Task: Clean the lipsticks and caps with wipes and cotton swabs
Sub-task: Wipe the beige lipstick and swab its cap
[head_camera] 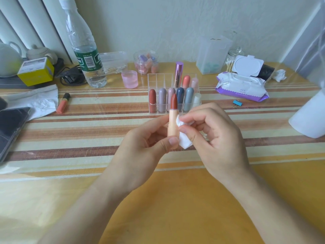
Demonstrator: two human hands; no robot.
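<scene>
Evidently the work is being carried on somewhere in its middle, not near its end. On the striped table [79, 134], the pack of wipes [241, 85] is being kept with its lid flipped open, at the far right and well apart from the hands. Several capped lipsticks are being held upright in the compartments of the clear organiser [156, 80]; whether any of them has been cleaned cannot be told. In front of it, the left hand [140, 143] is being used as a holder, its thumb and curled fingers pinching the peach tube of an uncapped lipstick [173, 124], which is being kept upright above the table. The right hand [216, 132] is being closed on a small folded wipe [184, 138], which is being pressed by thumb and forefinger against the tube's right side. The cap of this one cannot be made out. The cotton swabs [229, 65] in the jar behind are judged not yet taken up, so the caps and finer cleaning are being left.
</scene>
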